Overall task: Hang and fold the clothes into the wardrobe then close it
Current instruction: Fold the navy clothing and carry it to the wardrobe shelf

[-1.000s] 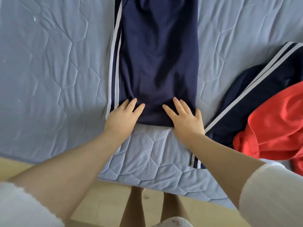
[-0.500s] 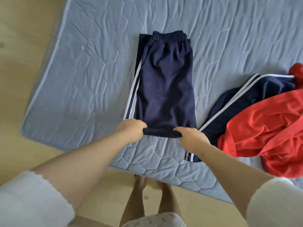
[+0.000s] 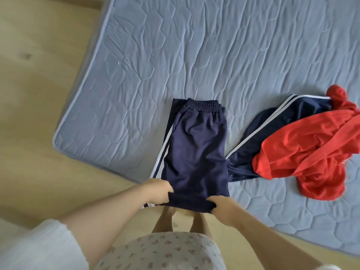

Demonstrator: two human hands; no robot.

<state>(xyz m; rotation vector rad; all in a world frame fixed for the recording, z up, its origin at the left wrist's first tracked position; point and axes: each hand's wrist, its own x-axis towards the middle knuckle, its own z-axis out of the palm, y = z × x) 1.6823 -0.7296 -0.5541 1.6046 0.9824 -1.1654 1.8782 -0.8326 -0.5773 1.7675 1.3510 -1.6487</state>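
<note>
Navy trousers [image 3: 194, 152] folded lengthwise, white stripes down the left side, gathered waistband at twelve o'clock, lying on the blue quilted mattress [image 3: 175, 55]. The hem reaches the mattress's near edge at six o'clock. There's open quilting from nine round to one. At three, a second navy striped garment [image 3: 272, 133] lies just beside, with a red garment [image 3: 311, 143] heaped on it. The left hand [image 3: 157, 189] grips the hem at seven, the right hand [image 3: 220, 207] at five, fingers curled round the cloth.
</note>
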